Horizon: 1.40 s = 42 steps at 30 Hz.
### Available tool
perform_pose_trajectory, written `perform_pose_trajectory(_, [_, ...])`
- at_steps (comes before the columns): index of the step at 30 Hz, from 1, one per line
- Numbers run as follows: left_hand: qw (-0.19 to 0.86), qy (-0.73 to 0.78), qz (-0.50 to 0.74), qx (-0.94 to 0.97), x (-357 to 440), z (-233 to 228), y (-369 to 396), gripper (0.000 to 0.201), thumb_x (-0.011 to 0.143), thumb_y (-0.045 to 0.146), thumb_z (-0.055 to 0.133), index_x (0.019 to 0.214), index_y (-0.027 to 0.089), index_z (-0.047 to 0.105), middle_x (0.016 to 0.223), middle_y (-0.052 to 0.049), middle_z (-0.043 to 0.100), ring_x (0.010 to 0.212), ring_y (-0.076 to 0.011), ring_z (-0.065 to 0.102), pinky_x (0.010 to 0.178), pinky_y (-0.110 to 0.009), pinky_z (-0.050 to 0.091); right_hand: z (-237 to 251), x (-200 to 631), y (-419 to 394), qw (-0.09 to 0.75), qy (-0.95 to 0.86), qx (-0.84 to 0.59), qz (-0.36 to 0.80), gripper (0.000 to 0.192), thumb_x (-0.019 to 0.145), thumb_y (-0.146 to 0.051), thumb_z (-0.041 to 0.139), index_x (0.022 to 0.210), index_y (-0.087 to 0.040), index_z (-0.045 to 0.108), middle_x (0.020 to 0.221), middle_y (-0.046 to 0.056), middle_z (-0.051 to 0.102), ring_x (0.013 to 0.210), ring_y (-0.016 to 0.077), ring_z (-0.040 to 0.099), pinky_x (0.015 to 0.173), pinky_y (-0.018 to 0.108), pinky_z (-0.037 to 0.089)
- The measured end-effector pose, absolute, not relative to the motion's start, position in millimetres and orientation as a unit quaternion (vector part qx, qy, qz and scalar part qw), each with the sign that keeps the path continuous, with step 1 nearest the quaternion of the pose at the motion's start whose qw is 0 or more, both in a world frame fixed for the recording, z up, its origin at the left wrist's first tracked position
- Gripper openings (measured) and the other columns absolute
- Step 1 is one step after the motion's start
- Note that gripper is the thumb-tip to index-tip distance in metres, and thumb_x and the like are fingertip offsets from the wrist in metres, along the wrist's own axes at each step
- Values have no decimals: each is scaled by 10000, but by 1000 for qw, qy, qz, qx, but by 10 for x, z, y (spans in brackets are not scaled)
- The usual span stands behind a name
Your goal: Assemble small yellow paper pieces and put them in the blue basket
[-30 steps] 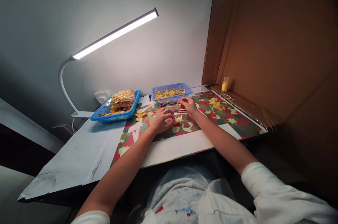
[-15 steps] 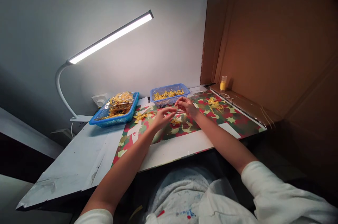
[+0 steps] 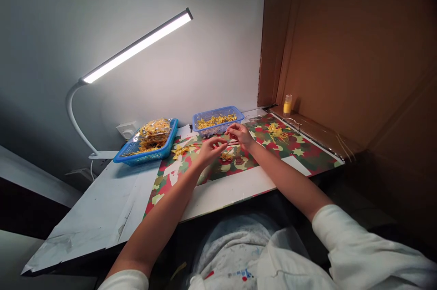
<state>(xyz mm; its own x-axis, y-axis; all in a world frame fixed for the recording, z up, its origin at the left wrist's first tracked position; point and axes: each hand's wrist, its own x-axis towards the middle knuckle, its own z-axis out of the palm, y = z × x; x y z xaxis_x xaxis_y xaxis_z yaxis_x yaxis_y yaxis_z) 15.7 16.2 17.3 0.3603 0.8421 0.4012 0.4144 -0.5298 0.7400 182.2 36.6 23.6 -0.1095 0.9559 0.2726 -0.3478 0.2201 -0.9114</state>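
Note:
My left hand (image 3: 210, 150) and my right hand (image 3: 241, 134) are raised a little above a camouflage-patterned mat (image 3: 309, 153), fingertips close together. Between them they pinch a thin piece with a small yellow bit (image 3: 228, 142); it is too small to name more closely. Below the hands a few yellow pieces (image 3: 226, 156) lie on the mat. Just behind the hands stands a small blue basket (image 3: 217, 121) with yellow pieces in it.
A larger blue tray (image 3: 147, 148) holding a clear bag of yellow pieces sits at the left. More yellow bits (image 3: 277, 132) lie on the mat's right. A small yellow bottle (image 3: 287, 105) stands by the cardboard wall (image 3: 348, 53). A lit desk lamp (image 3: 136, 46) arches overhead.
My left hand has lifted off the mat and met my right hand. The view has shifted slightly.

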Motion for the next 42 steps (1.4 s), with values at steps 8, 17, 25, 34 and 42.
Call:
perform_pose_trajectory(8, [295,376,391,786,267,173,305,320,746,470,651,673,158,657,798,-42,610,728,-144,543,686,-277,427,204,1808,399,597,-522,-316,521,364,561,-479,773,696,-200,582,663,-18,663,548,88,499,569,243,432])
perform_pose_trajectory(17, [298,397,373,784,89,0,378,363,741,514,641,704,153,665,729,-18,545,613,-111,469,546,-242,377,137,1825,507,630,-495,-338,494,364,543,-467,775,667,-191,574,665,7,683,560,97,531,559,241,428])
perform_pose_trajectory(25, [254,381,338,822,69,34,323,385,770,538,604,717,166,691,721,-31,561,701,-149,503,630,-267,406,98,1851,559,656,-452,-380,470,314,553,-421,754,656,-190,567,652,1,665,612,113,583,566,236,449])
perform_pose_trajectory(34, [249,364,298,847,68,-6,289,304,782,449,602,714,167,692,725,-24,528,704,-146,506,636,-262,418,76,1892,622,665,-444,-411,439,273,603,-397,718,663,-188,554,668,10,670,630,126,594,568,239,457])
perform_pose_trajectory(42, [241,376,265,855,51,-29,321,290,778,409,577,671,161,683,709,-25,533,676,-141,514,612,-252,406,34,1987,680,618,-467,-526,351,124,723,-289,613,668,-189,563,704,27,677,615,140,596,616,274,484])
